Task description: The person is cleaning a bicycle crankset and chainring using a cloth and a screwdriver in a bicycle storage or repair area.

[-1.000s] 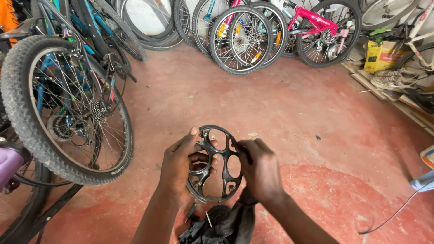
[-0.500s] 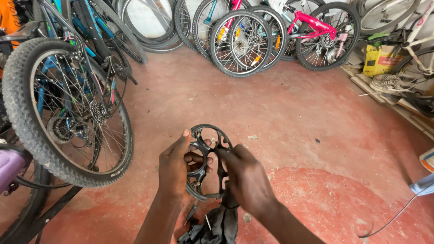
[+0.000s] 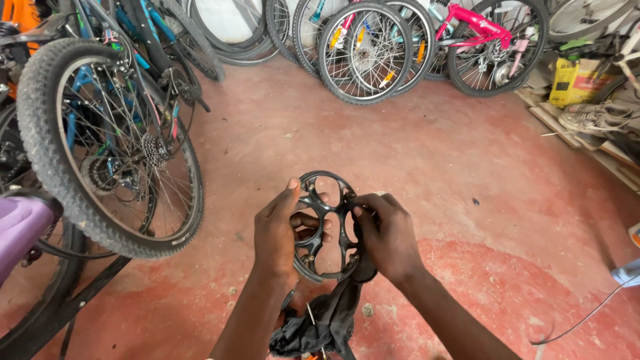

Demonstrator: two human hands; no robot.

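Note:
Low in the middle of the head view I hold a black round chainring guard [image 3: 325,200] with several cut-out holes, upright in front of me. My left hand [image 3: 283,233] grips its left rim, fingers poking through the holes. My right hand [image 3: 387,237] presses a dark rag [image 3: 327,320] against the guard's right side; the rag hangs down below both hands. The guard's right rim is hidden under the right hand.
A knobby bicycle rear wheel [image 3: 87,147] with cassette stands close at left, beside a purple part [image 3: 20,227]. Several bicycle wheels [image 3: 363,50] and a pink bicycle frame [image 3: 477,23] lean along the back. Planks and a yellow box [image 3: 577,80] lie right. Red concrete floor [image 3: 467,167].
My right hand has shifted along the guard's right side with the rag, first moving over the centre, then back to the right rim. The left hand keeps its grip.

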